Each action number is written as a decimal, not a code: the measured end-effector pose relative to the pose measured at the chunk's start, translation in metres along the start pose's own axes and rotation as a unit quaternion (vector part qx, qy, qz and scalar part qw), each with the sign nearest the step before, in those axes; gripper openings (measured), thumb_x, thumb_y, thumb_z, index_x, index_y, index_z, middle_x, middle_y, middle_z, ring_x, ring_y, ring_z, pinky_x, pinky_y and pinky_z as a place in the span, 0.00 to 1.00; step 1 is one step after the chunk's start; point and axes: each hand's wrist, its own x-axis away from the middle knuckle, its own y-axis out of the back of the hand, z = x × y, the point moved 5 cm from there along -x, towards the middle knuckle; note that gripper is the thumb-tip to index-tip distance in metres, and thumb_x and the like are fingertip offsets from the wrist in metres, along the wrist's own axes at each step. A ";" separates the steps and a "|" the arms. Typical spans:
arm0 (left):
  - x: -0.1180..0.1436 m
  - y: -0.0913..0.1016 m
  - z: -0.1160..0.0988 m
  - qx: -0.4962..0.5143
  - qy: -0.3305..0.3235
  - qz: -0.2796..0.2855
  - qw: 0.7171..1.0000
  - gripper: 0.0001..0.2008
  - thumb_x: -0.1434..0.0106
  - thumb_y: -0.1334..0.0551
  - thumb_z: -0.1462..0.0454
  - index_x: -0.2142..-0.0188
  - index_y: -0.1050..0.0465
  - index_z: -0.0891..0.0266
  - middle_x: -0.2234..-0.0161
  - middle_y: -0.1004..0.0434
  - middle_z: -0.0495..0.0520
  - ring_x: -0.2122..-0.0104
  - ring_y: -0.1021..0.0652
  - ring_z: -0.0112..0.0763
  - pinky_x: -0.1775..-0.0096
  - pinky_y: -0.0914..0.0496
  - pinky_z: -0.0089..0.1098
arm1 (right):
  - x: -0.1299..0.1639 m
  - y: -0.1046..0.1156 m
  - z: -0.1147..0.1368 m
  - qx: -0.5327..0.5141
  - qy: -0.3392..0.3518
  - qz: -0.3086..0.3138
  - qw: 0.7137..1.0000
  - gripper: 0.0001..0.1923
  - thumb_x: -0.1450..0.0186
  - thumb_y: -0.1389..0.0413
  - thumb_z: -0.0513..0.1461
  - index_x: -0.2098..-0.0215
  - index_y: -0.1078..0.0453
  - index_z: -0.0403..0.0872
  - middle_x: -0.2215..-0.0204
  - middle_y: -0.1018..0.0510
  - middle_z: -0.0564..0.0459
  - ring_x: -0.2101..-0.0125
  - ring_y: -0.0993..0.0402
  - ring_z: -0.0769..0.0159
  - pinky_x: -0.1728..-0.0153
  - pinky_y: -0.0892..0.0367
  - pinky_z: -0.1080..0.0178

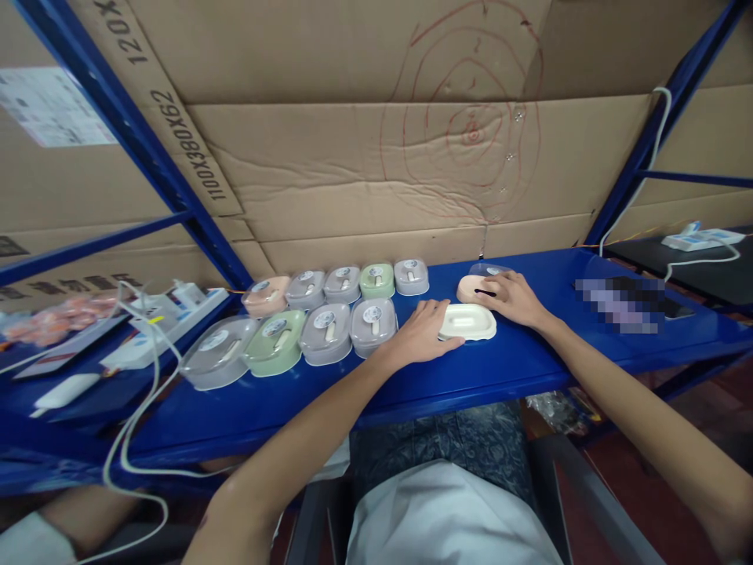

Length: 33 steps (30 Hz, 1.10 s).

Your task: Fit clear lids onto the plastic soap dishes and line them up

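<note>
Cream box (469, 321): centre of frame on blue shelf (529, 357), long axis left-right, lying flat. My left hand (419, 333) grips its left end. My right hand (513, 298) rests on pink box (474, 289) just behind it. Hands apart.

cream soap box (469, 321), pink soap box (474, 289), blue shelf (518, 359), green lidded box (275, 341)

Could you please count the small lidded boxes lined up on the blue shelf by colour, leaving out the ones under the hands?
Lidded boxes on the blue shelf, two rows left of the left hand:
Pink: 1
Green: 2
Grey or clear: 6
Total: 9
</note>
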 end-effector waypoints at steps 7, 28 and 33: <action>0.000 -0.001 0.001 -0.004 0.001 -0.001 1.000 0.43 0.30 0.38 0.44 0.27 0.44 0.68 0.33 0.34 0.71 0.33 0.34 0.60 0.32 0.37 0.53 | 0.002 0.002 0.007 -0.035 -0.010 0.018 0.999 0.32 0.30 0.43 0.63 0.45 0.19 0.49 0.47 0.14 0.41 0.42 0.25 0.35 0.41 0.28 0.37; -0.006 0.005 0.007 0.141 0.039 -0.072 0.987 0.74 0.50 0.20 0.46 0.20 0.68 0.62 0.20 0.63 0.74 0.21 0.54 0.67 0.25 0.50 0.63 | 0.011 0.025 0.046 -0.338 -0.005 -0.016 0.941 0.41 0.42 0.28 0.62 0.38 0.25 0.53 0.39 0.20 0.43 0.39 0.23 0.40 0.35 0.29 0.39; -0.004 0.003 0.007 0.158 0.042 -0.058 0.985 0.72 0.49 0.19 0.47 0.20 0.64 0.59 0.21 0.59 0.73 0.22 0.52 0.66 0.26 0.46 0.63 | 0.015 0.024 0.064 -0.320 0.029 0.021 0.947 0.41 0.44 0.25 0.59 0.39 0.26 0.53 0.42 0.19 0.44 0.42 0.21 0.42 0.38 0.27 0.41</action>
